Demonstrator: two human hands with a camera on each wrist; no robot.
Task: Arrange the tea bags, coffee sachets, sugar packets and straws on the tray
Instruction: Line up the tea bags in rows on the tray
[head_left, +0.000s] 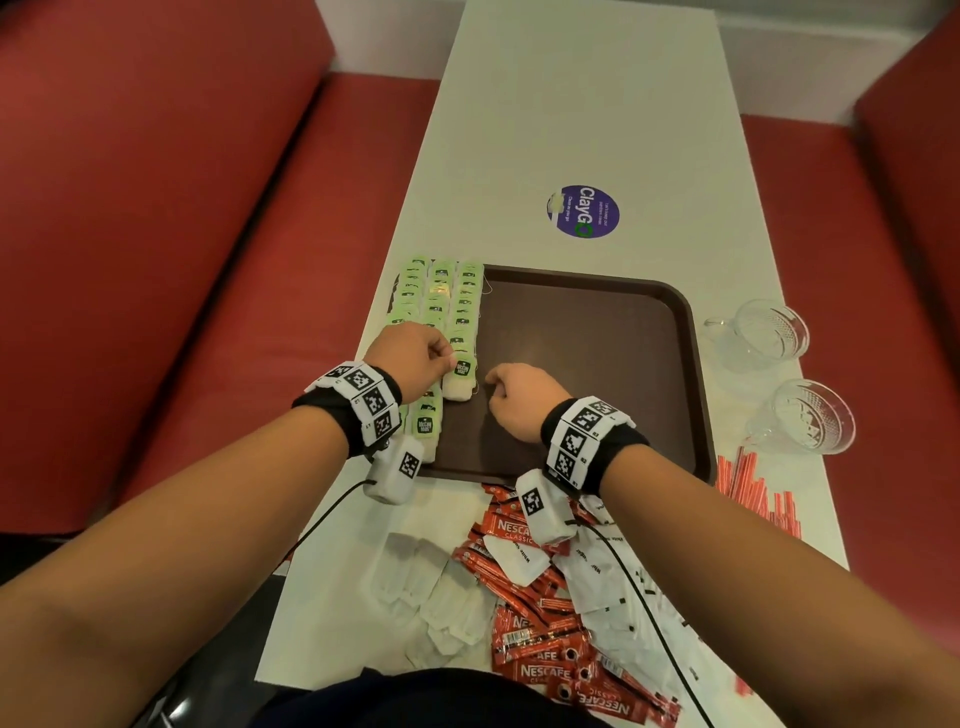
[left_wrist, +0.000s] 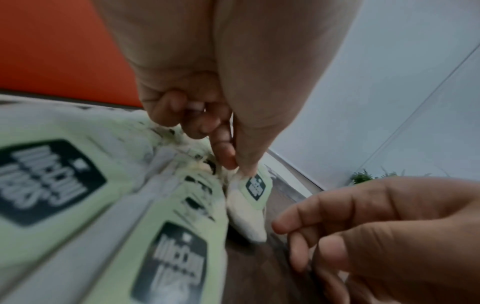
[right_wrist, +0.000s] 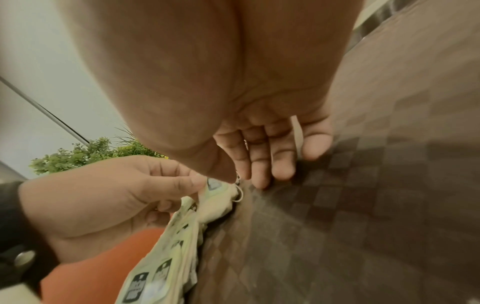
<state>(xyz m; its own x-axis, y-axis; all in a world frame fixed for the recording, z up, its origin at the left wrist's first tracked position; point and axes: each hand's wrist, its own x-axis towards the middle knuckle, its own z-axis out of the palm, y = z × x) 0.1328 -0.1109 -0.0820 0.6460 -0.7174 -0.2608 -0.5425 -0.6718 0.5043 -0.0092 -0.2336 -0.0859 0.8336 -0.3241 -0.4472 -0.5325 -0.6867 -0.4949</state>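
Laying the third tea row

Left hand pinches a tea bag's tag; right hand, at its three o'clock, pinches the string. A tug could scatter the rows.

Your head camera looks steeply down from above onto the tray. Your left wrist camera sits close over the tea bags, rather blurred. Your right wrist camera skims the tray floor; both share the same tea bag.
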